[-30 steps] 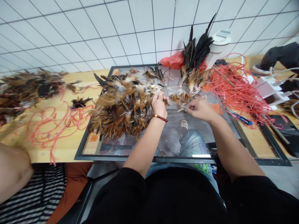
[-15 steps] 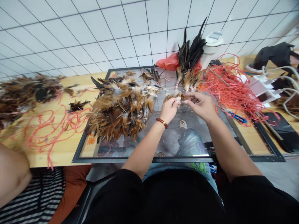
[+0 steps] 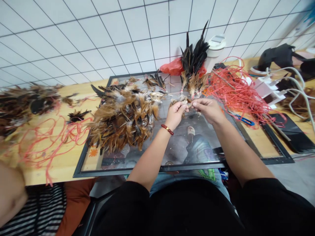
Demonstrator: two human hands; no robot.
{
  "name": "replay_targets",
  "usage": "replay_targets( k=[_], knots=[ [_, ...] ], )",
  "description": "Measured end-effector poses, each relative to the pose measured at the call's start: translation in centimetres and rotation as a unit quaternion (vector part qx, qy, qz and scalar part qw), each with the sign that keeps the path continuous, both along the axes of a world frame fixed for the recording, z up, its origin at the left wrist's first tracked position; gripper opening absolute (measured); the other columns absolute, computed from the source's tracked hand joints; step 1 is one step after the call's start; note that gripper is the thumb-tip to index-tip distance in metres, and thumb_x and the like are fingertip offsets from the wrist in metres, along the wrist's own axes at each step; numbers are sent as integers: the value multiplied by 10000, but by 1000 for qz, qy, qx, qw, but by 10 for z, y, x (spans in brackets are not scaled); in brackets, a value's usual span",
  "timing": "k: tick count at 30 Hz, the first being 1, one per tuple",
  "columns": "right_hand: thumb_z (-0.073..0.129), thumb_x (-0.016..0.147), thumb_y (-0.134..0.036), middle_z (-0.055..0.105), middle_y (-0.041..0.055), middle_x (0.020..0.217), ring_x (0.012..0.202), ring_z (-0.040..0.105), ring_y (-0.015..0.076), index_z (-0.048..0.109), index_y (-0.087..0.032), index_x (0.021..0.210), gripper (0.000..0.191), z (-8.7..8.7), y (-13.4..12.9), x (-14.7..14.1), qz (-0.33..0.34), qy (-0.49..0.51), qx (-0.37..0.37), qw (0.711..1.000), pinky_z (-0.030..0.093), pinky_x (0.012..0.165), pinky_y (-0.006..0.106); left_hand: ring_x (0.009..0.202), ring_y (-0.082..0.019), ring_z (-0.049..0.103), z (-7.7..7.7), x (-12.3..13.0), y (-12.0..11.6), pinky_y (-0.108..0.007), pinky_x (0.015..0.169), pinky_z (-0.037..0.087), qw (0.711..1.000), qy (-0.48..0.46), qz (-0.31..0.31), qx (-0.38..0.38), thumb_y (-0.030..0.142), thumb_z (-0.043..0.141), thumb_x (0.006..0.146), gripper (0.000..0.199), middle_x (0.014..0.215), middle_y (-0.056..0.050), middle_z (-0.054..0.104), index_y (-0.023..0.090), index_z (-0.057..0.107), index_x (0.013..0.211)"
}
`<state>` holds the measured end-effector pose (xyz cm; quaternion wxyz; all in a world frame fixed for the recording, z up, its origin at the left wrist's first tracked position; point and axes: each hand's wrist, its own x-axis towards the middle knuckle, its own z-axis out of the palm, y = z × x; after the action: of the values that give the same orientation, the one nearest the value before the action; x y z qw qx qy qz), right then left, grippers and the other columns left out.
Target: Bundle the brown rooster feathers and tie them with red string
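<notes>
Above the glass panel [image 3: 157, 157] with its black frame, my left hand [image 3: 175, 115] pinches a small bunch of brown feathers [image 3: 184, 104]. A red bead bracelet circles that wrist. My right hand [image 3: 208, 108] meets it from the other side, thumb and forefinger closed at the bunch's right end; part of the bunch is hidden by the fingers. Just behind my hands lie tied brown feathers [image 3: 195, 84] and long black feathers [image 3: 194, 55], near a red plastic bag [image 3: 172, 67]. Left of my hands spreads a big heap of brown feathers [image 3: 125, 118].
Tangled pink-red twine [image 3: 238, 91] lies to the right, beside a blue cutter [image 3: 244, 119], a black phone [image 3: 296, 132] and white plugs with cables [image 3: 267, 90]. More twine [image 3: 56, 137] and feathers [image 3: 27, 100] cover the left table. Another person's arm [image 3: 11, 193] is at lower left.
The view has shifted slightly to the right. My right thumb and forefinger have closed in on the feather bunch; my left hand keeps its pinch.
</notes>
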<state>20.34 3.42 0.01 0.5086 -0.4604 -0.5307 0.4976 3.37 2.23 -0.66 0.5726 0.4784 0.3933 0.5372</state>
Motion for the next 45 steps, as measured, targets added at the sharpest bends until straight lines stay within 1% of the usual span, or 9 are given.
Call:
replay_targets(
  k=[5,10,15,22,28,31,36,40,45],
  knots=[
    [891,594,-555,681,10,655,582,532,123,721,-198,717,414,-3,2,8,-19,-16,22,999,448,605,293,795,-127,634,0,0,1,-237,862,475,999,38,10,37,184,718,885,187,770,-10,731,176,714,698],
    [718,808,-452,713,36,744,720,626,196,702,-218,735,245,7,-8,12,-21,-238,179,955,500,743,358,792,-140,642,0,-1,2,-243,843,489,995,41,87,8,203,673,913,224,775,-21,741,185,711,693],
    [571,904,-313,742,69,818,822,676,237,714,-241,788,198,12,-18,-1,7,-346,270,899,513,840,396,650,-118,563,-1,1,1,-217,685,426,994,100,47,-2,156,707,873,228,621,13,664,178,696,646],
    [561,912,-302,753,82,880,864,681,244,696,-244,821,173,3,-15,-4,-35,-366,267,891,522,840,394,524,-80,508,0,0,-1,-209,599,389,993,108,-43,-11,163,672,901,302,559,14,653,157,678,599],
    [570,924,-315,744,83,871,859,686,238,697,-238,821,181,6,-19,-4,-42,-343,276,897,522,841,389,551,-83,554,1,0,0,-206,632,438,993,50,-83,-62,207,698,909,315,548,-1,646,148,666,602],
    [616,924,-393,742,72,898,847,681,226,725,-238,935,189,4,-17,-3,-58,-308,248,917,533,833,381,526,-83,551,3,0,0,-215,624,448,991,9,-99,-89,234,729,898,263,526,18,603,147,663,659],
    [651,872,-681,732,63,969,865,682,223,708,-262,1169,517,-3,-8,2,-59,-172,181,967,563,801,381,524,-79,535,8,0,-3,-226,623,455,985,-21,-135,-103,248,703,922,269,526,36,543,155,639,678],
    [714,771,-765,729,46,908,844,680,213,743,-256,1073,592,0,-8,1,1,-127,145,981,569,789,379,519,-83,536,9,-1,-5,-226,604,459,978,-39,-173,-114,260,726,906,259,517,37,530,151,641,687],
    [771,742,-735,622,-8,602,541,591,156,655,-234,767,515,5,-14,-3,80,-75,91,990,520,579,330,579,-108,627,7,-1,-5,-242,669,517,969,-44,-203,-134,340,798,855,288,587,-21,663,135,676,692]
  ],
)
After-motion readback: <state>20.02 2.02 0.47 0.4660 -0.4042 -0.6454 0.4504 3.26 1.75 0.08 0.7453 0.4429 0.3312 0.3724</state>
